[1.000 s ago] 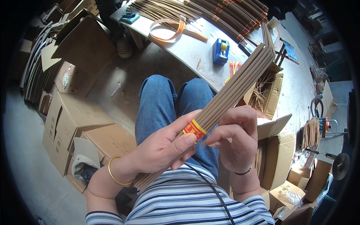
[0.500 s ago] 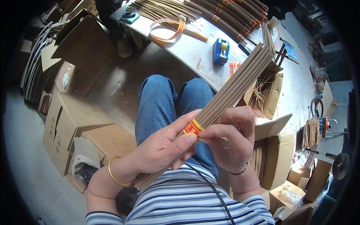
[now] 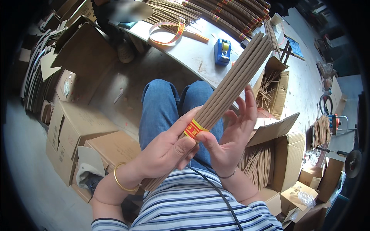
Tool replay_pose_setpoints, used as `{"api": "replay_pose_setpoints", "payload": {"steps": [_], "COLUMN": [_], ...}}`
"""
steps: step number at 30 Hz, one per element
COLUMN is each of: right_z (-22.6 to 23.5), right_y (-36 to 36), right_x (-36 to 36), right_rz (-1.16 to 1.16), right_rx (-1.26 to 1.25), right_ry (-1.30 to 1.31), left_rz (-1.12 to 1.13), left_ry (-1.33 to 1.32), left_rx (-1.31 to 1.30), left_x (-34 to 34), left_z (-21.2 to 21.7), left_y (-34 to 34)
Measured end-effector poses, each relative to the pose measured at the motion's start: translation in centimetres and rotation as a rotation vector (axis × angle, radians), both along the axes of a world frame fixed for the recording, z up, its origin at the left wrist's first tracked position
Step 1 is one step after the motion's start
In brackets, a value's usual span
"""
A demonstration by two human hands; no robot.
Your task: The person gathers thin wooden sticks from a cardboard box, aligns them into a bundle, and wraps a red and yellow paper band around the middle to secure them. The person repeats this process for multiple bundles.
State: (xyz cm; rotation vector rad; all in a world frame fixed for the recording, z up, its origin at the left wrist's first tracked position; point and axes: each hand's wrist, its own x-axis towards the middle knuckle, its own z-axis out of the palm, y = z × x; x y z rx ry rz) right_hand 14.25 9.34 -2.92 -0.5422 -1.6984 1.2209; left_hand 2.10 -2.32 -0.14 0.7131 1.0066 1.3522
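Observation:
A long bundle of thin brown sticks (image 3: 235, 79) slants from my lap up toward the table. A red and yellow paper band (image 3: 195, 129) wraps it near the middle. My left hand (image 3: 163, 152) grips the bundle just below the band, thumb lying along the sticks. My right hand (image 3: 231, 134) supports the bundle from the right, its thumb pressed on the band's edge and its fingers spread apart behind the sticks. The lower end of the bundle is hidden behind my left wrist.
A grey table (image 3: 192, 57) ahead carries more banded stick bundles (image 3: 227, 13), a loose red and yellow strip (image 3: 165, 32) and a blue tape dispenser (image 3: 222, 51). Cardboard boxes (image 3: 77, 131) stand at my left; open boxes with sticks (image 3: 269, 154) at my right.
My right hand's fingers have opened out from around the bundle, leaving the thumb on the band. The left hand keeps its grip and the bundle has hardly moved.

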Motion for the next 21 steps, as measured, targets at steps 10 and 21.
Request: {"api": "replay_pose_setpoints", "payload": {"steps": [10, 21], "right_z": [-2.1, 0.5], "right_y": [-0.7, 2.2], "right_x": [0.3, -2.9], "right_rz": [0.569, 0.695], "right_rx": [-0.726, -0.971], "right_ry": [0.199, 0.267], "left_rz": [0.025, -0.128], "left_ry": [-0.29, -0.215], "left_rx": [-0.088, -0.16], "left_x": [0.3, -0.9], "left_z": [0.4, -2.9], "left_y": [0.7, 0.7]}}
